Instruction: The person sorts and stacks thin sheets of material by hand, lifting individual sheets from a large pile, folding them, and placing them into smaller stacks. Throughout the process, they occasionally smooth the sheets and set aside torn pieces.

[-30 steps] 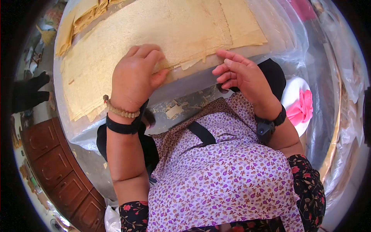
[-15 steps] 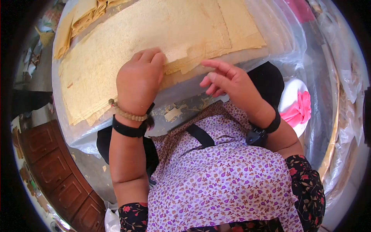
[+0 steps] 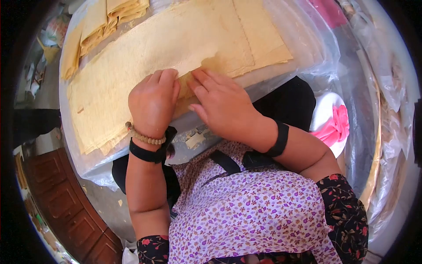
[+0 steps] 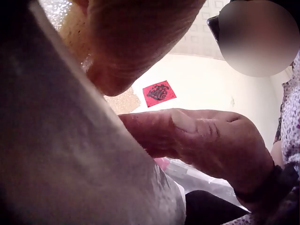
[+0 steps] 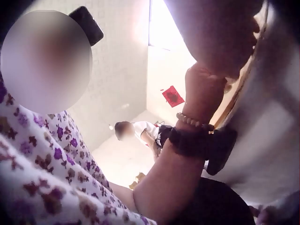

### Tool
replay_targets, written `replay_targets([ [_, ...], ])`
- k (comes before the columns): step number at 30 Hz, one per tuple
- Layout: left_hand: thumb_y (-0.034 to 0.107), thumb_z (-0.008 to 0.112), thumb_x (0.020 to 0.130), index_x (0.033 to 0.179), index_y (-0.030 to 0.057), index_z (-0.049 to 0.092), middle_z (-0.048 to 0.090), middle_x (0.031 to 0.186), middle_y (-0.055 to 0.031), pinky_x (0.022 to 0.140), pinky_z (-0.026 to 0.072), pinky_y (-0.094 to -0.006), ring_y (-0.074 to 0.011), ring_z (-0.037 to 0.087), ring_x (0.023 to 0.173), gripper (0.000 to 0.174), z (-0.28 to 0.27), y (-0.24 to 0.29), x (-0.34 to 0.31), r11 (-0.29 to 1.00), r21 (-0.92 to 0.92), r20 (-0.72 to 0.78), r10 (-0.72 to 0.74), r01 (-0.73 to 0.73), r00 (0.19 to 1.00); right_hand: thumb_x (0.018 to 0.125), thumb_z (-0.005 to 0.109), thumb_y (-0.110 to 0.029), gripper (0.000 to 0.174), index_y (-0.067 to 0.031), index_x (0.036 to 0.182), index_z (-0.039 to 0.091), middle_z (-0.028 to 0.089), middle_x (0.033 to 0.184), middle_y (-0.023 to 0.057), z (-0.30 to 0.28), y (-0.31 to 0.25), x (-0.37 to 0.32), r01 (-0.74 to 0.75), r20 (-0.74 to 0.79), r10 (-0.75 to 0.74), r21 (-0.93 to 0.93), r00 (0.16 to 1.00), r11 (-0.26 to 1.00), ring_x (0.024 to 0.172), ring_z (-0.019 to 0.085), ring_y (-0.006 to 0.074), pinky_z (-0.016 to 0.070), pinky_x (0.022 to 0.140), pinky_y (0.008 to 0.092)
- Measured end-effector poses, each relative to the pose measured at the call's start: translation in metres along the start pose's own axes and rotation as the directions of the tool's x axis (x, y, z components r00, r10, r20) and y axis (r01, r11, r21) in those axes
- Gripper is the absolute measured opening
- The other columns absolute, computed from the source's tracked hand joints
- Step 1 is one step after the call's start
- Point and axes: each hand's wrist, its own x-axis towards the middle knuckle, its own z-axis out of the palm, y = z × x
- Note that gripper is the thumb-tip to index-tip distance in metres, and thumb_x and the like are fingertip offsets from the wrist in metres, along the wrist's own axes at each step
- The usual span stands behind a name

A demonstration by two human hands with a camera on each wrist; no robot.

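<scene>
A stack of thin pale-yellow sheets, like tofu skin [image 3: 123, 88], lies flat on a plastic-covered table [image 3: 314, 53]. At its near edge my left hand [image 3: 154, 103] pinches the margin of the top sheet with curled fingers. Close beside it, the right hand [image 3: 224, 105] reaches in from the right. Its extended fingers [image 3: 206, 81] touch the same edge, while its thumb stands apart. An uneven, darker patch of sheet [image 3: 215, 64] shows just beyond these fingertips. Both wrist views show the hands almost together, the sheet mostly hidden behind them.
Folded bundles of sheets [image 3: 94, 26] sit at the table's far left. Small scraps [image 3: 193, 140] lie below the near edge. A pink cloth [image 3: 338, 125] rests on something white at the right. Brown cabinet doors [image 3: 66, 198] stand at lower left; another person [image 5: 145, 133] is in the background.
My right hand has moved left and forward from beside the stack onto its near edge, close to the left hand. The left hand has stayed at the edge, its fingers now gathered on the sheet.
</scene>
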Motion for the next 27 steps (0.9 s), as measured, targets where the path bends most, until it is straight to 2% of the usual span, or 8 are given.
replay_targets([
  [4,0.011,0.072,0.084,0.1,0.0112,0.069,0.072,0.089,-0.0085,0.067,0.0549,-0.0376,-0.0288,0.07,0.079,0.016,-0.004,0.001,0.004,1.0,0.012,-0.006,0.021,-0.021,1.0,0.087,0.071,-0.024,0.043,0.0018,0.121,0.064,0.066,0.119,0.0167,-0.008,0.002,0.027,-0.124,0.256,0.14,-0.077,0.956,0.989,0.125,0.056,0.0335,0.0469,0.103,0.0395],
  [7,0.01,0.072,0.084,0.1,0.0113,0.069,0.072,0.09,-0.009,0.067,0.055,-0.0377,-0.029,0.07,0.079,0.017,-0.006,0.0,0.003,0.999,0.014,-0.026,0.03,-0.029,0.999,0.088,0.07,-0.024,0.037,0.0002,0.116,0.067,0.069,0.114,0.0159,-0.002,0.009,0.028,-0.051,0.207,0.064,-0.066,0.976,0.997,0.118,0.061,0.0327,0.0506,0.096,0.0395],
  [10,0.01,0.072,0.084,0.101,0.0113,0.069,0.072,0.089,-0.0095,0.067,0.0552,-0.0378,-0.0296,0.07,0.078,0.017,-0.008,-0.001,0.004,1.0,-0.012,-0.049,0.015,-0.016,0.999,0.091,0.067,-0.021,0.031,-0.0006,0.114,0.07,0.072,0.105,0.0157,-0.014,0.041,0.016,0.004,-0.088,-0.004,-0.001,0.996,1.0,0.1,0.069,0.0311,0.0548,0.086,0.0379],
  [11,0.01,0.072,0.085,0.101,0.0113,0.069,0.072,0.089,-0.0097,0.067,0.0553,-0.0379,-0.03,0.07,0.078,0.016,-0.007,-0.001,0.003,1.0,-0.025,-0.055,-0.004,0.003,0.998,0.093,0.065,-0.022,0.03,-0.0011,0.115,0.07,0.073,0.102,0.0143,-0.025,0.055,0.018,-0.153,-0.077,0.159,0.074,0.984,0.985,0.094,0.069,0.0285,0.0555,0.082,0.0366],
  [13,0.01,0.071,0.086,0.101,0.0113,0.07,0.072,0.089,-0.0103,0.066,0.0553,-0.038,-0.0309,0.07,0.077,0.016,-0.006,-0.001,0.002,0.999,-0.04,-0.061,-0.037,0.035,0.997,0.098,0.062,-0.022,0.029,-0.0021,0.116,0.071,0.074,0.095,0.0116,-0.048,0.081,0.024,-0.459,-0.014,0.473,0.218,0.881,0.861,0.082,0.071,0.0233,0.0568,0.075,0.034],
  [15,0.01,0.071,0.087,0.101,0.0114,0.07,0.072,0.089,-0.0109,0.066,0.0553,-0.0381,-0.0317,0.07,0.077,0.015,-0.005,-0.002,0.002,0.997,-0.044,-0.075,-0.059,0.056,0.995,0.1,0.059,-0.023,0.031,-0.0027,0.12,0.07,0.074,0.091,0.0081,-0.047,0.101,0.021,-0.612,0.203,0.592,0.448,0.78,0.653,0.078,0.07,0.0169,0.0559,0.071,0.0297],
  [22,0.008,0.072,0.082,0.095,0.0125,0.068,0.069,0.084,-0.0079,0.062,0.0529,-0.0408,-0.0303,0.067,0.074,0.015,0.003,-0.006,0.0,0.991,-0.129,-0.133,-0.044,0.026,0.99,0.103,0.057,-0.024,0.031,-0.0053,0.123,0.07,0.072,0.093,0.0029,-0.056,0.124,0.036,-0.795,0.521,0.65,0.562,0.554,0.227,0.073,0.066,0.0094,0.0537,0.064,0.0247],
  [27,0.007,0.072,0.078,0.093,0.0111,0.068,0.069,0.087,-0.0081,0.067,0.0544,-0.0397,-0.0307,0.067,0.078,0.016,-0.007,-0.008,0.001,0.987,-0.161,0.014,0.017,-0.015,1.0,0.101,0.058,-0.023,0.029,-0.0052,0.12,0.071,0.073,0.097,0.0043,-0.046,0.157,0.083,-0.643,0.356,0.559,0.594,0.749,0.483,0.077,0.068,0.0108,0.0545,0.066,0.0266],
])
